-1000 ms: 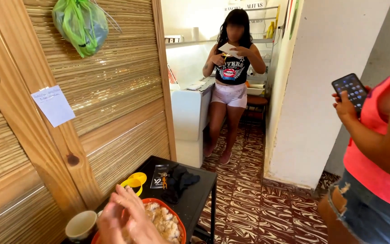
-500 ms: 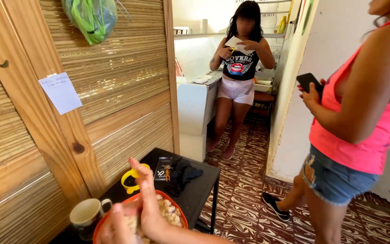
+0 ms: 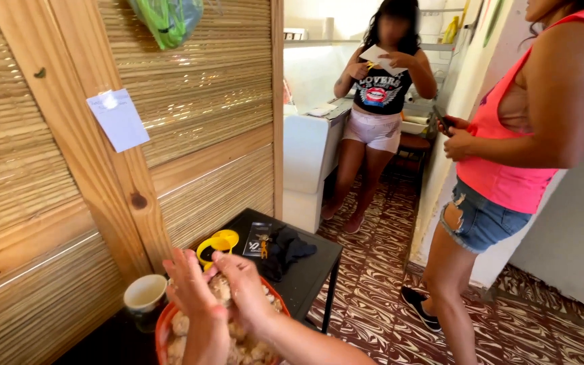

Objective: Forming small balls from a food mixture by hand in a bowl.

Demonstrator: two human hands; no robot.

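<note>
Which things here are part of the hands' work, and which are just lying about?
In hand:
left hand and right hand, together on a pale lump
orange bowl of like lumps beneath them

Lying about:
cream mug
yellow lid
dark cloth
small dark packet
black table
paper note on the wood post
green bag hanging above

Both hands, left hand (image 3: pixel 187 287) and right hand (image 3: pixel 248 290), hold a pale lump (image 3: pixel 221 287) over the orange bowl (image 3: pixel 163 331).

Pale doughy lump (image 3: pixel 220 289) pinched between both hands above orange bowl (image 3: pixel 163 330).
</note>
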